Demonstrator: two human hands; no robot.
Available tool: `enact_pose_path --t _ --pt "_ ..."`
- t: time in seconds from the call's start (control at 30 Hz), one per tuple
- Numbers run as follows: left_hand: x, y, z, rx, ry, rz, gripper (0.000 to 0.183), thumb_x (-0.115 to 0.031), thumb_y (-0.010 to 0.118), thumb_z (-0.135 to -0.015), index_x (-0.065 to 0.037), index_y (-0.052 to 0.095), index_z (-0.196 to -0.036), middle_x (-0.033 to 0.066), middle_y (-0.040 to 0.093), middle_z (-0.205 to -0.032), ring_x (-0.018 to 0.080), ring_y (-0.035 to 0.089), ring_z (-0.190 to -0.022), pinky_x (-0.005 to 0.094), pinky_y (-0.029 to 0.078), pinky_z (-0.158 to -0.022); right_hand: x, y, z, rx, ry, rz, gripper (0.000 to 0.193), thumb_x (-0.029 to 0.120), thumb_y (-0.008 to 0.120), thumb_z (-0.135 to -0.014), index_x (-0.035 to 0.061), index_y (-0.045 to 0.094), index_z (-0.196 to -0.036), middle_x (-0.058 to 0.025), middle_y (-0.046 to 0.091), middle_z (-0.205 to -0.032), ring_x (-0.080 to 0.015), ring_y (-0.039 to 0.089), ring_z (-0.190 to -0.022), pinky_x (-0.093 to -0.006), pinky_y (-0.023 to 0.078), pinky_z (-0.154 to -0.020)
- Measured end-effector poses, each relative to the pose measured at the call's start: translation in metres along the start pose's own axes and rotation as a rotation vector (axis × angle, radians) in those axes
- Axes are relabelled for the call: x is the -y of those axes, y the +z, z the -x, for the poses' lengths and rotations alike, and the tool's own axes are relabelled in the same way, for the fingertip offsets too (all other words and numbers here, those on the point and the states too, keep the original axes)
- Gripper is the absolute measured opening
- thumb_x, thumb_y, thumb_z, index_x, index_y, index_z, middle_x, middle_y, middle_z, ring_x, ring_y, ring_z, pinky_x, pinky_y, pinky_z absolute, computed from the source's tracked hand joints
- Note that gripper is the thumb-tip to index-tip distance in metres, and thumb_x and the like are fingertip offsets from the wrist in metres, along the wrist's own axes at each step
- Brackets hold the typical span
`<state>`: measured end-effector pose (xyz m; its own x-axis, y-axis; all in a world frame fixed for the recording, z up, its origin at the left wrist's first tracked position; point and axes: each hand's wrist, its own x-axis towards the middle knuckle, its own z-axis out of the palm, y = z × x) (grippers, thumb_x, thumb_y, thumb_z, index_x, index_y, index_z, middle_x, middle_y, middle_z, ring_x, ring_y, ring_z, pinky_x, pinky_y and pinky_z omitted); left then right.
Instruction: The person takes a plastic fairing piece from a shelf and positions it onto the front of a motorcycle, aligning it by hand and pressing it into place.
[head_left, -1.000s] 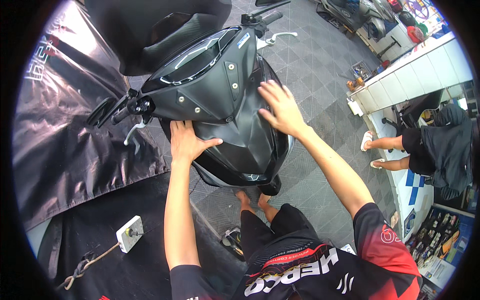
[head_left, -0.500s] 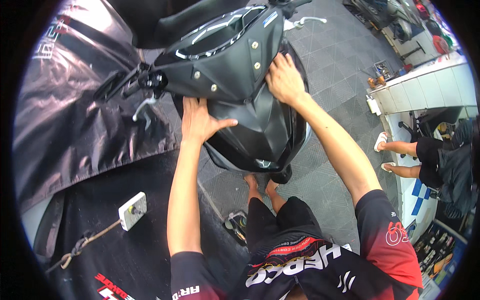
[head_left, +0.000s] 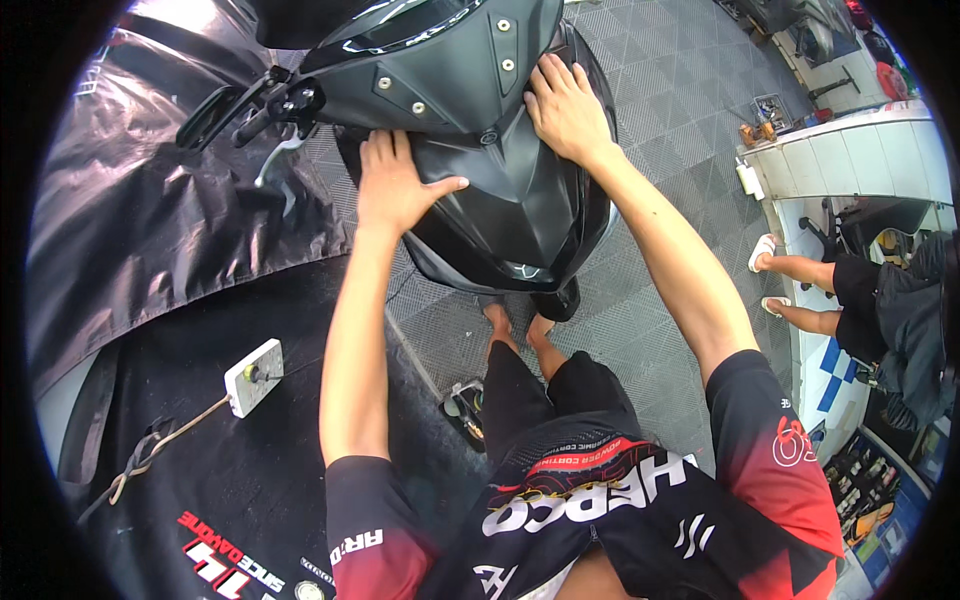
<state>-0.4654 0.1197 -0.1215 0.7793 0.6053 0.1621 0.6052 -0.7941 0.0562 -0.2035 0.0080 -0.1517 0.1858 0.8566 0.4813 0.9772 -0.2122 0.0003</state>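
Note:
Just ahead of me stands a scooter with a matte black front cover [head_left: 530, 205]. Above it, an upper panel [head_left: 440, 75] carries several pale round bolts. My left hand [head_left: 393, 187] lies flat on the cover's left side, fingertips against the seam under the upper panel and thumb stretched inward. On the right side, my right hand [head_left: 570, 112] rests with extended fingers along the cover's upper edge. Neither hand is wrapped round anything. A silver brake lever [head_left: 278, 160] hangs from the left handlebar grip [head_left: 262, 122].
At the left, a black tarp [head_left: 190, 200] hangs beside a black surface bearing a white power strip [head_left: 253, 377] and its cord. A small black tray of items [head_left: 465, 412] lies near my feet. Right, a person [head_left: 880, 320] is by a white tiled counter [head_left: 850, 165].
The scooter and both hands appear higher in the view. Each hand keeps its place against the front cover, with the fingers much the same.

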Motion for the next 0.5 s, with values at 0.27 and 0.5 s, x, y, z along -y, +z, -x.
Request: enact_pose_path --t 0.27,0.5 --pt "-0.078 -0.03 0.041 0.381 -0.097 -0.277 0.146 -0.081 0.077 -0.061 0.013 0.021 -0.158 0.0354 0.02 -0.165 0.0477 0.017 -0.156 0.0535 0.016 -0.128 0.089 -0.036 0.1 0.147 0.172 -0.398 0.069 0.03 0.058 -0.101 -0.0047 0.035 -0.156 -0.0245 0.027 -0.167 -0.0393 0.024 -0.156 -0.0545 0.02 -0.126" --pt "-0.085 -0.035 0.034 0.468 -0.076 -0.422 0.146 -0.082 0.077 -0.061 0.012 0.022 -0.158 0.0368 0.02 -0.164 0.0494 0.019 -0.155 0.055 0.017 -0.127 0.095 -0.008 0.128 0.016 0.206 -0.432 0.075 0.039 0.065 -0.088 0.0096 0.048 -0.155 -0.0242 0.036 -0.164 -0.0411 0.034 -0.152 -0.0544 0.027 -0.123"
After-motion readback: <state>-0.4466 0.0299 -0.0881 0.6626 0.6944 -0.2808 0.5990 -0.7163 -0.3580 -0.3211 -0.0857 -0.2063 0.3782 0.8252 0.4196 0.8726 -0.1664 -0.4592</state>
